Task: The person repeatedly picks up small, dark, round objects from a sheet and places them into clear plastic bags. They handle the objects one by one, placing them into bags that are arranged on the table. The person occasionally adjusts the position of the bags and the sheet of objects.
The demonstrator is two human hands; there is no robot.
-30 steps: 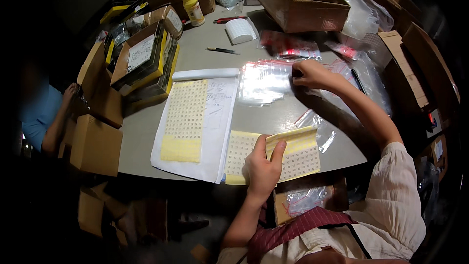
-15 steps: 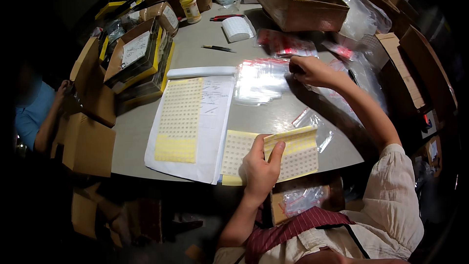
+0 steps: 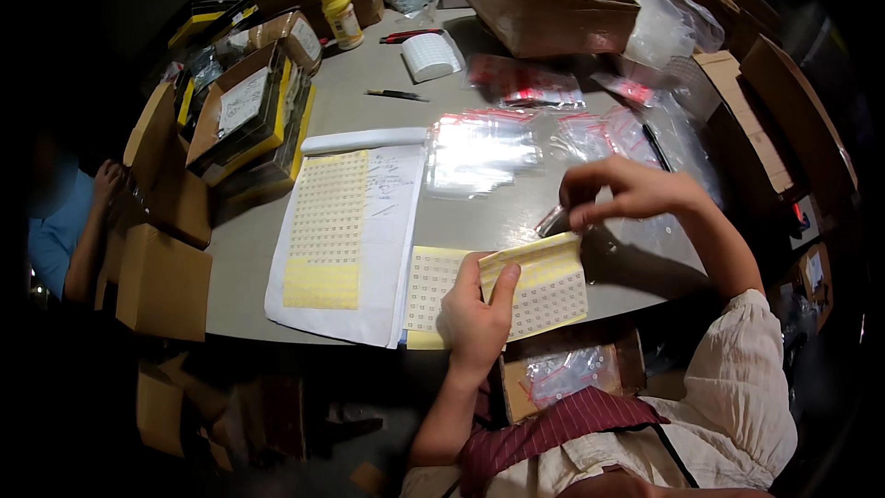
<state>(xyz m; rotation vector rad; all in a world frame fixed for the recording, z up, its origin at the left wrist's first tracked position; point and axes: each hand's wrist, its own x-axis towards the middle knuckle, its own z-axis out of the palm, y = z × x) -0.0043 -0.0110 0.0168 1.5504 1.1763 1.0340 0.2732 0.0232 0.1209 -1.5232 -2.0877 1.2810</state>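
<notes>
From my feed, the right hand has left the row of clear bags and come back to the raised edge of the yellow sticker sheet, bringing both hands close together. Its fingers are half curled; I can't tell whether they hold anything. The left hand pinches the sheet under its thumb, at the near edge of the desk.

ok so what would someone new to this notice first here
Probably the bright glare on the clear plastic bags in the middle of the grey table. Next, the yellow label sheet in the left hand at the near edge, then the orange-capped yellow bottle at the back left.
</notes>
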